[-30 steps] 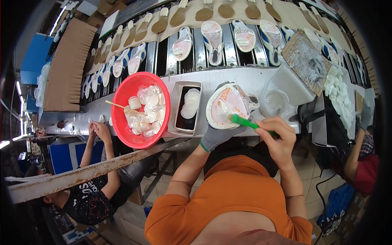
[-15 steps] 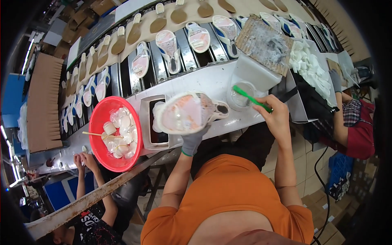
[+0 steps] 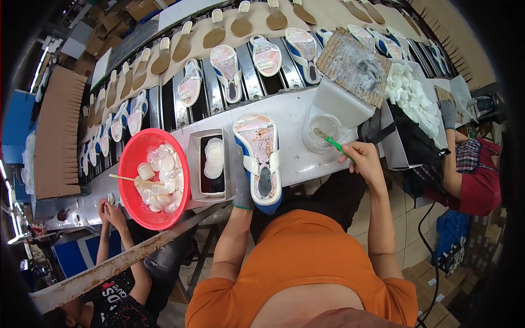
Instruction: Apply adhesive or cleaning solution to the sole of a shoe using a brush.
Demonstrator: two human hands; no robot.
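My left hand, in a grey glove, is wrapped round a white and blue sandal turned with its underside up. The sandal's wide end points away from me, and its underside is pale pink with a dark patch at the near end. My bare right hand grips a green-handled brush. The brush's bristles are over or inside a round clear cup; whether they touch what is in it I cannot tell.
Left of the sandal stand a box with white round pads and a red basin of similar pads. Sandals and brown soles line the conveyor. Stained cardboard lies behind the cup. Other people sit at both sides.
My left hand has swung the sandal from lying sideways to pointing away from me, uncovering the box of pads. My right hand has turned the brush bristles toward the cup.
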